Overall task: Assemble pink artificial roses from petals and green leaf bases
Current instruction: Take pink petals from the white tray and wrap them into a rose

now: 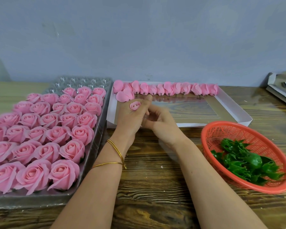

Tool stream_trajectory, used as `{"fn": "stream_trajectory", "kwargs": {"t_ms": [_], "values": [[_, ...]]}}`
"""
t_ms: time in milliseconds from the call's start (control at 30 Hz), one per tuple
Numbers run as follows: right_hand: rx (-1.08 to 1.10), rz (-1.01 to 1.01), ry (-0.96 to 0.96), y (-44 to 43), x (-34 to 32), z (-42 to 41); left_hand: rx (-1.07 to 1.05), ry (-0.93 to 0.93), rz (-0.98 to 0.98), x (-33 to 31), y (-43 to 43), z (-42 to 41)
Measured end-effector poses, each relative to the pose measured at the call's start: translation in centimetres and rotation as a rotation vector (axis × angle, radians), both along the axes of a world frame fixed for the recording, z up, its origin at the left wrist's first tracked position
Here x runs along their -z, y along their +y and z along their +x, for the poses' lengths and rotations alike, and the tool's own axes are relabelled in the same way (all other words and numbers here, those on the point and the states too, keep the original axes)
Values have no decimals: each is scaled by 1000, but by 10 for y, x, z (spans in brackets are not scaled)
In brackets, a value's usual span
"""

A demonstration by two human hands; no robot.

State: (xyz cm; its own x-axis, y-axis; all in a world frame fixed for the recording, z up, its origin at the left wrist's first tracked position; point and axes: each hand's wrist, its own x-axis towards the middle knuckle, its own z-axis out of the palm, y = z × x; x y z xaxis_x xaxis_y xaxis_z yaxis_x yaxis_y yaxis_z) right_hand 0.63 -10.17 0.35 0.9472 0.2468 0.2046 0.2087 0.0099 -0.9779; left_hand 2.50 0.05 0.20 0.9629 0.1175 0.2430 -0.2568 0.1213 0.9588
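My left hand point(130, 118) holds a small pink rose bud point(135, 105) between thumb and fingers, just in front of the white box point(234, 111). My right hand point(162, 123) sits right beside it with fingers curled, touching the left hand; I cannot see anything in it. A row of pink petal buds point(168, 88) lines the back of the white box. Green leaf bases point(244, 161) lie in the red basket point(224, 129) at the right. Finished pink roses point(45, 134) fill the clear plastic tray point(92, 151) at the left.
A wooden table point(152, 184) carries everything. A blue-grey wall stands behind. Flat grey cardboard pieces point(281, 90) lie at the far right edge. The back rows of the clear tray have bare cups point(82, 80).
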Motion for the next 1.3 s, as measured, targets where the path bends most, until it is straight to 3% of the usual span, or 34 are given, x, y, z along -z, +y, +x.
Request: {"fn": "stream_trajectory", "kwargs": {"t_ms": [367,667,967,1300], "values": [[88,-28,-38,2,3,4,16,89,-132,-1,-6,0],[0,30,-78,-1,5,7,72,-16,-57,-5,-3,-7],[-41,11,-55,-1,2,4,-17,0,23,0,-3,-2],[109,21,-1,-1,9,9,2,41,-9,0,-6,-2]]}}
